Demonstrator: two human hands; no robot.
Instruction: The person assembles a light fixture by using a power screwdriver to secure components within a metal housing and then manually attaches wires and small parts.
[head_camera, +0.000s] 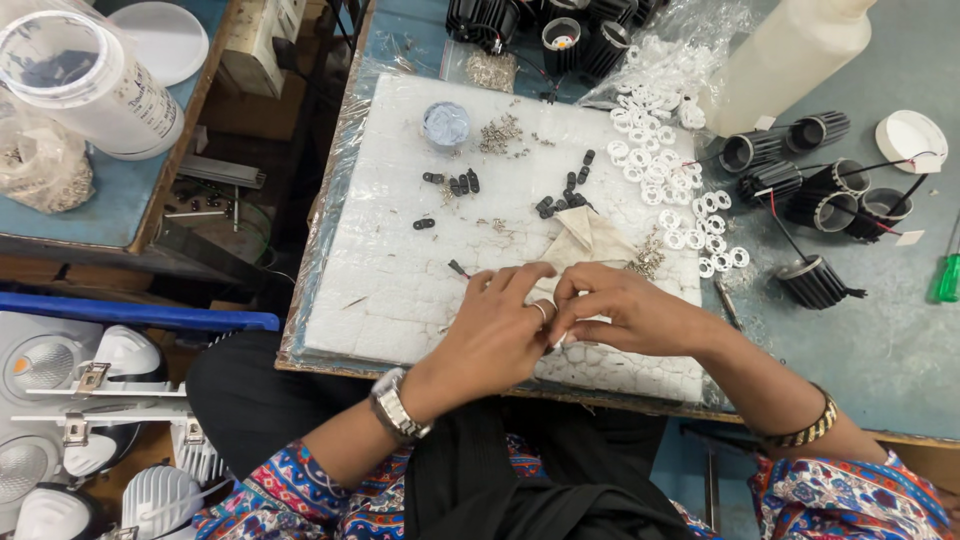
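My left hand (500, 325) and my right hand (625, 310) meet over the near edge of a white foam pad (400, 250). Their fingertips pinch together around something small that the fingers hide. The left wrist wears a metal watch, the right a dark bangle. Just beyond the hands lies a crumpled beige cloth (590, 238). Small black parts (560, 195), a heap of tiny metal screws (500, 132) and several white plastic rings (660, 170) are scattered over the pad.
Black finned lamp housings (815, 185) with wires lie on the grey table at right, beside a white bottle (790, 50), a white cap (910, 138) and a green screwdriver (948, 278). A small pale tub (446, 124) stands on the pad. White lamp fixtures (70, 420) fill the lower left.
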